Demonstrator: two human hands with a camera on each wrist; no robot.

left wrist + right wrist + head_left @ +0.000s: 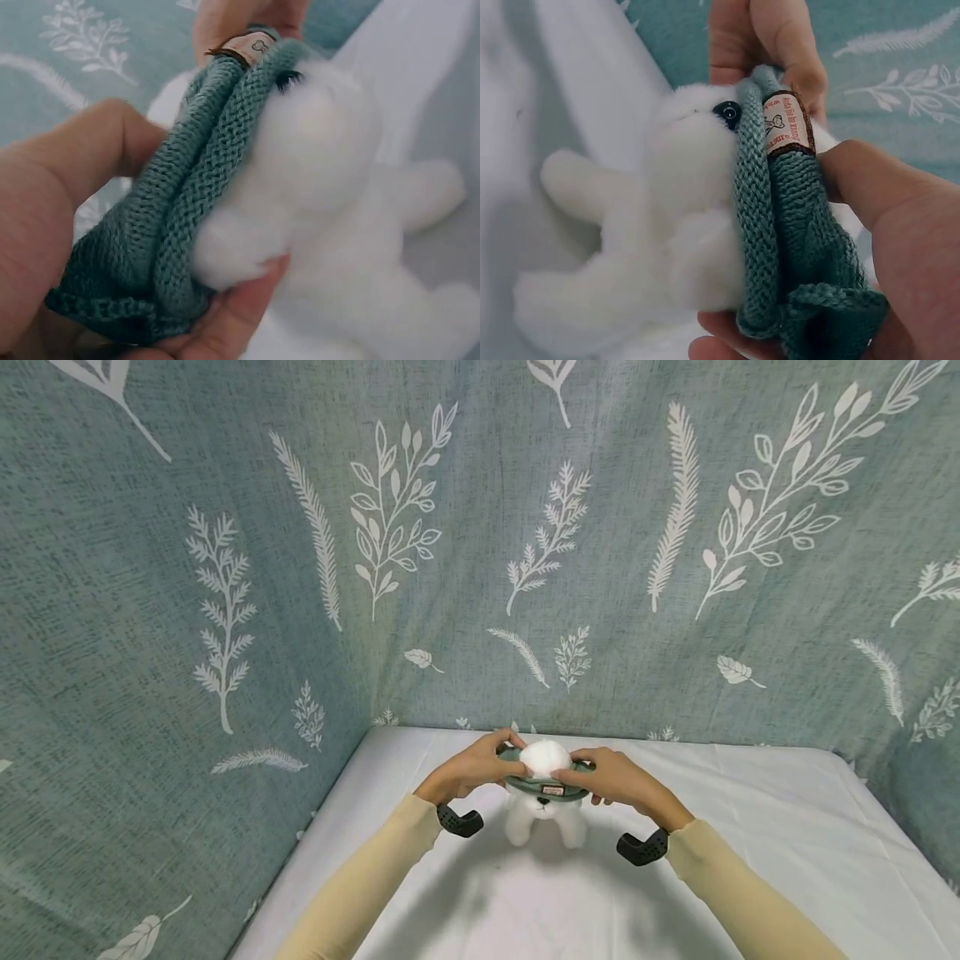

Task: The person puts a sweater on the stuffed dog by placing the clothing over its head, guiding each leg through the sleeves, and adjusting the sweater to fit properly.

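Note:
A white plush dog [563, 832] sits upright on the white surface, facing the head camera. Round its head, above the nose, runs a green knitted garment [525, 785] with a small sewn label [789, 124]. The white crown pokes out through its top. My left hand [474, 767] pinches the knit at one side of the head, thumb in front. On the opposite side my right hand [621, 779] grips it likewise. Both wrist views show the thumb on the knit and fingers beneath its edge. One dark eye [727, 114] peeps out below the rolled edge in the right wrist view.
A white cloth [735, 860] covers the table beneath the plush. Green-blue fabric walls [465, 568] with white leaf prints stand behind and on both sides. Each wrist wears a black device [643, 848].

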